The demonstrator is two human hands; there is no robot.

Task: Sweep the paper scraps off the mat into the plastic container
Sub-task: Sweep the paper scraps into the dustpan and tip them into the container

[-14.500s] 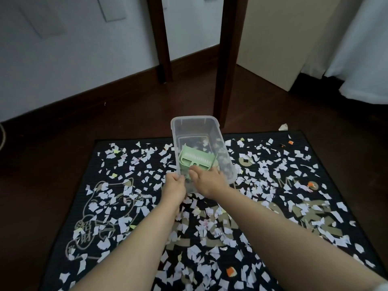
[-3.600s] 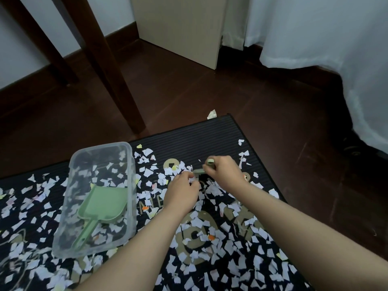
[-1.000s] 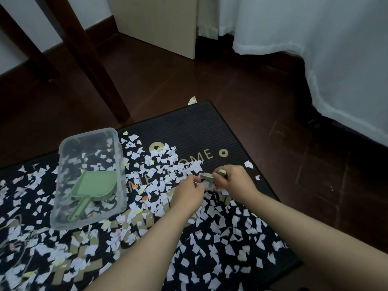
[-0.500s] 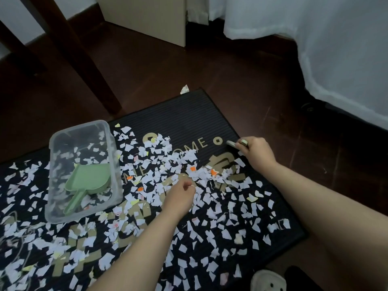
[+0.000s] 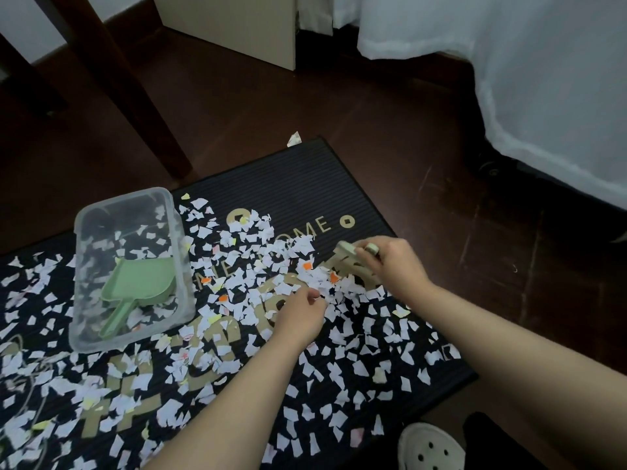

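Observation:
A black doormat [image 5: 305,184] with gold lettering lies on the floor, strewn with white paper scraps [image 5: 258,252]. The clear plastic container [image 5: 83,327] stands on its left part, with scraps and a green dustpan [image 5: 139,283] inside. My right hand [image 5: 393,262] grips a small pale green brush [image 5: 346,247], blurred, at the right side of a dense scrap pile. My left hand [image 5: 302,313] rests on the mat just left of it, fingers curled against the scraps; whether it holds any is unclear.
Dark wooden furniture legs [image 5: 135,96] stand behind the container. A beige panel [image 5: 230,25] and white cloth [image 5: 543,79] lie beyond the mat. One scrap [image 5: 294,139] sits on the brown floor past the far edge. A white perforated shoe [image 5: 431,449] is at the bottom right.
My right hand with the brush has moved down and left from near the mat's right edge towards the pile. My left hand stayed put.

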